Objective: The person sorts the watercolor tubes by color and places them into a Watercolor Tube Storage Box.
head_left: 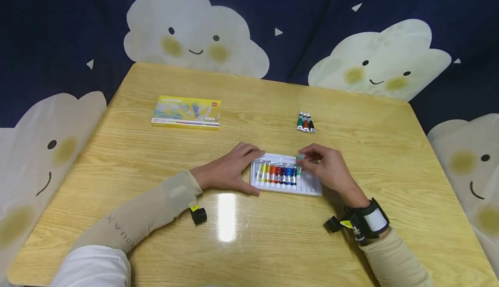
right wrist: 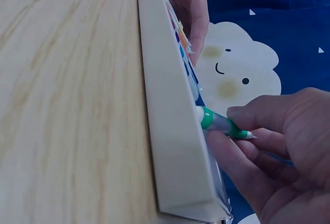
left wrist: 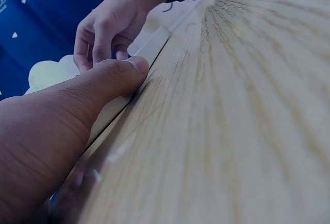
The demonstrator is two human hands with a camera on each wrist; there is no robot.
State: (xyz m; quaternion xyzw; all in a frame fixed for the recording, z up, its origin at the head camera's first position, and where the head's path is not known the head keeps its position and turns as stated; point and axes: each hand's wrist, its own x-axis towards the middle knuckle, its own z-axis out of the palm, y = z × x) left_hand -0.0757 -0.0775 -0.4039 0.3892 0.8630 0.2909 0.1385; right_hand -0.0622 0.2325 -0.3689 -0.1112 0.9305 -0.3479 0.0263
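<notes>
A white plastic tray (head_left: 309, 187) lies on the table with several small paint tubes in a row, from white and yellow through orange and red to blue. My left hand (head_left: 228, 170) holds the tray's left end, thumb at the near corner and fingers at the far one. In the left wrist view the thumb (left wrist: 116, 77) lies along the tray's edge. My right hand (head_left: 329, 168) pinches a green paint tube (right wrist: 220, 123) between thumb and fingers. Its white cap end is at the tray's near wall, just right of the blue tubes.
Beyond the tray, three loose paint tubes (head_left: 306, 122), green, reddish brown and black, lie side by side. A yellow paint box (head_left: 186, 113) lies flat at the back left. Behind the wooden table (head_left: 156, 235) hangs a dark blue curtain (head_left: 292, 1) with smiling clouds.
</notes>
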